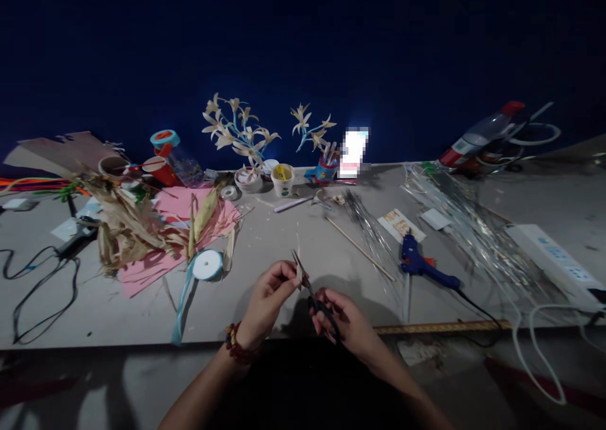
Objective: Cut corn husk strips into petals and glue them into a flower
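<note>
Between the fingertips of my left hand [271,294] is a small piece of corn husk [299,273], pinched upright. My right hand [341,319] grips black-handled scissors [324,309] through their loops. The blades point up and away, narrowly apart, close against the husk piece; whether they touch it I cannot tell. To the left lies a roll of light blue ribbon [207,264] with its tail trailing to the table edge. A heap of dried corn husks [137,221] rests partly on pink paper [137,278]. Farther back, husk flowers on blue stems [237,127] stand in a small cup.
On the right lie a blue glue gun [421,262], thin wires [364,221], a wooden stick [360,248] and a white power strip [553,259]. A paper cup [283,180], a pen holder [326,168] and a lit phone [354,152] stand at the back. Cables hang over the front edge.
</note>
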`<state>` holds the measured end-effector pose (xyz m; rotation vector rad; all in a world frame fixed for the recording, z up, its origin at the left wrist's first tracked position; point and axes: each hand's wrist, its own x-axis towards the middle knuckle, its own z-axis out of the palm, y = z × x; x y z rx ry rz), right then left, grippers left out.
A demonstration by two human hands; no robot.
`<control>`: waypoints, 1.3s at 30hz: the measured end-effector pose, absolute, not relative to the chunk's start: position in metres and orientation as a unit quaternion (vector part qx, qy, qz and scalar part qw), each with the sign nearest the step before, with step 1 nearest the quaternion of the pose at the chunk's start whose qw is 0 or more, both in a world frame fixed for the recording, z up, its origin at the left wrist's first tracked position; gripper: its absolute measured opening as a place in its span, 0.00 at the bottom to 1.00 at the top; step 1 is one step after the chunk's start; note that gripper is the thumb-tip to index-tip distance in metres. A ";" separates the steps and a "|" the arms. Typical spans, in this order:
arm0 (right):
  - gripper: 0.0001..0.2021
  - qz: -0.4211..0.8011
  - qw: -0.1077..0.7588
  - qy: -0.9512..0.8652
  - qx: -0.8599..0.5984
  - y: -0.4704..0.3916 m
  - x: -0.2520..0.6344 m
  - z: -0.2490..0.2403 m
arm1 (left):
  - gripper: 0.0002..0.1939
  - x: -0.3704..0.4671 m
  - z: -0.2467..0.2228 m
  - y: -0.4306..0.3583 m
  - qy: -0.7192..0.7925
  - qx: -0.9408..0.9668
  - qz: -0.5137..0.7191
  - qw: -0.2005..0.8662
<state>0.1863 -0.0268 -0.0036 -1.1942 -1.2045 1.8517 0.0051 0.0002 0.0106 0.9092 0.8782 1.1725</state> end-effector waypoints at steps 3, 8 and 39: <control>0.26 0.700 0.311 -0.453 -0.456 -0.026 0.186 -0.002 | 0.09 0.005 0.012 0.001 0.388 0.405 0.514 0.649; 0.27 0.707 0.305 -0.446 -0.456 -0.026 0.186 -0.004 | 0.10 0.004 0.010 0.001 0.387 0.404 0.506 0.657; 0.23 0.655 0.464 -0.395 -0.446 0.017 0.163 0.007 | 0.12 -0.022 0.017 0.019 0.380 0.365 0.448 0.722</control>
